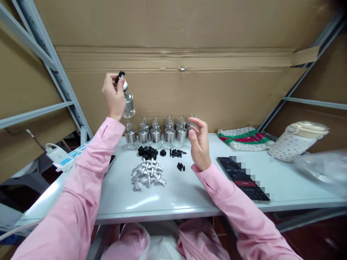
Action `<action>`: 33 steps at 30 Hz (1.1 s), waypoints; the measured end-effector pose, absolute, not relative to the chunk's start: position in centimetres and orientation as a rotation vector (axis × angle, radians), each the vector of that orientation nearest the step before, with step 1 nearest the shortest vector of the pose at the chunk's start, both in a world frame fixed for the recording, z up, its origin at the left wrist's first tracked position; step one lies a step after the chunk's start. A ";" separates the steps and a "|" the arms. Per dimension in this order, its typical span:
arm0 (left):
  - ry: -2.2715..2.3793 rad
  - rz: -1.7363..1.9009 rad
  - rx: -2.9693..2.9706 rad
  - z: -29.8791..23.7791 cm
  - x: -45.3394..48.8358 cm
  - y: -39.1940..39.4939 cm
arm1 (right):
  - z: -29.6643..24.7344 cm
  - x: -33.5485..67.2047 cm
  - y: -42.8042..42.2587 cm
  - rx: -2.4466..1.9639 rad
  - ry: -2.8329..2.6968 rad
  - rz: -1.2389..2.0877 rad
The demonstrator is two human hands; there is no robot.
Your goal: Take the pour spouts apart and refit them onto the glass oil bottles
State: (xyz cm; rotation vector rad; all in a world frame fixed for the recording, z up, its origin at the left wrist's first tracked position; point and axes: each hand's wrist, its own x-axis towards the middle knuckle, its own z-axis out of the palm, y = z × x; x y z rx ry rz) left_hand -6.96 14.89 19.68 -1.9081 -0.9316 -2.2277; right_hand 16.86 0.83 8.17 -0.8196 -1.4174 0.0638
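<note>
My left hand (114, 95) is raised above the table's left side, closed on a small glass bottle (128, 104) with a silver collar and a black cap on top. My right hand (199, 142) hovers over the table with fingers loosely curled and apart, holding nothing, just right of a row of several matching glass bottles (159, 135). In front of that row lie a pile of black caps (148, 151), several small black pieces (177, 153) and a heap of silver pump parts (148, 173).
The white table (176, 196) stands before a cardboard wall between grey shelf uprights. A black phone (242, 178) lies right of my right wrist. Beyond it are a folded cloth (244, 139), a dotted lidded jar (296, 142) and a clear bag (322, 168). A power strip (63, 157) sits at left.
</note>
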 end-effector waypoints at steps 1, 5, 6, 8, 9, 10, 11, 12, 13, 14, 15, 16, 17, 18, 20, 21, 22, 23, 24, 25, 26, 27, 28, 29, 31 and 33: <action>-0.860 -2.256 -1.956 20.1 -6.3 13.5 | 8.4 16.8 0.6 -0.811 -1.420 0.071; -0.749 -2.337 -2.282 18.4 -3.1 6.6 | 9.2 16.0 -2.7 -0.933 -1.605 0.153; -0.720 -2.347 -2.399 17.4 -2.3 4.9 | 9.2 15.6 -4.1 -0.994 -1.715 0.187; -0.695 -2.326 -2.677 15.2 -0.9 1.9 | 8.7 14.7 -7.1 -1.067 -1.814 0.232; -0.651 -2.310 -2.807 14.2 -0.5 0.6 | 8.3 14.2 -8.5 -1.095 -1.792 0.236; -0.608 -2.291 -2.921 13.3 -0.1 -0.5 | 7.8 13.7 -9.6 -1.113 -1.752 0.230; -0.558 -2.255 -3.000 12.5 0.1 -1.5 | 7.2 13.3 -10.5 -1.113 -1.701 0.221; -0.528 -2.204 -3.042 11.9 0.3 -2.3 | 6.7 12.8 -11.1 -1.111 -1.663 0.228; -0.500 -2.113 -3.067 11.5 0.3 -3.0 | 6.2 12.4 -11.5 -1.105 -1.628 0.245; -0.473 -2.012 -3.089 11.1 0.3 -3.6 | 5.8 12.1 -11.6 -1.096 -1.600 0.273; -0.433 -1.948 -3.094 10.8 0.2 -4.1 | 5.5 11.8 -11.5 -1.088 -1.579 0.310; -0.400 -1.908 -3.098 10.6 0.1 -4.4 | 5.2 11.6 -11.3 -1.078 -1.558 0.348; -0.366 -1.883 -3.108 10.5 0.0 -4.6 | 5.0 11.5 -11.1 -1.063 -1.542 0.389; -0.324 -1.880 -3.122 10.3 0.0 -4.6 | 4.9 11.4 -10.9 -1.043 -1.533 0.433; -0.248 -1.891 -3.194 10.2 -0.1 -4.2 | 4.6 11.6 -10.5 -0.996 -1.522 0.526; -0.221 -1.899 -3.252 10.1 -0.2 -3.9 | 4.4 11.7 -10.2 -0.966 -1.511 0.573; -0.210 -1.896 -3.331 10.1 -0.2 -3.4 | 4.2 11.9 -10.0 -0.933 -1.499 0.619; -0.210 -1.876 -3.431 10.1 -0.2 -2.9 | 3.9 12.2 -9.8 -0.902 -1.487 0.659; -0.201 -1.844 -3.547 10.1 -0.3 -2.5 | 3.6 12.4 -9.5 -0.875 -1.480 0.690; -0.169 -1.791 -3.675 10.1 -0.4 -2.0 | 3.2 12.7 -9.3 -0.851 -1.482 0.716; -0.124 -1.704 -3.806 10.1 -0.5 -1.6 | 2.9 12.9 -9.0 -0.834 -1.493 0.743; -0.076 -1.580 -3.928 10.1 -0.6 -1.2 | 2.6 13.1 -8.8 -0.825 -1.502 0.768; -0.039 -1.433 -4.028 10.2 -0.7 -0.9 | 2.3 13.3 -8.6 -0.817 -1.510 0.796; -0.017 -1.289 -4.099 10.2 -0.7 -0.7 | 2.1 13.5 -8.5 -0.811 -1.512 0.822; -0.011 -1.074 -4.165 10.3 -0.8 -0.4 | 1.8 13.6 -8.4 -0.807 -1.502 0.848; 0.004 -1.018 -4.174 10.4 -0.9 -0.2 | 1.5 13.7 -8.5 -0.816 -1.493 0.831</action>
